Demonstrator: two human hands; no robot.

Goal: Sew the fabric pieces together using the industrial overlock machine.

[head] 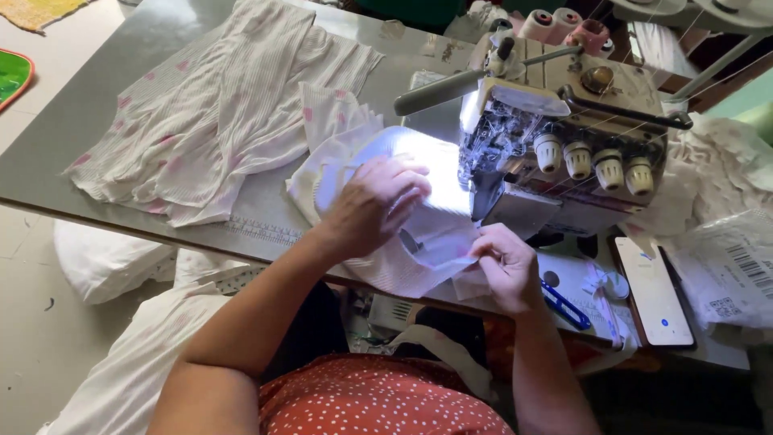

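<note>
On the floor at the far left lies a white bag (101, 259), stuffed full; what fills it cannot be told. Above it on the grey table (56, 153) a spread garment (217, 105), white with pink spots, lies flat and well apart from the hands. Just right of it sits a smaller heap of the same cloth (334, 121).

The left hand (374, 205) rests palm down, fingers spread, pressing the white piece (419, 234) onto the table in front of the serger (564, 137). The piece lies under the machine's lamp, its far edge at the foot, its near edge hanging over the table rim.

The right hand (503, 262) pinches the near right corner of the piece between thumb and fingers.

Behind the serger stand pink thread cones (564, 24). Right of the right hand lie blue snips (564, 304), then a phone (654, 292) face up, then a clear packet (729, 266) with a printed label, its contents unclear.
</note>
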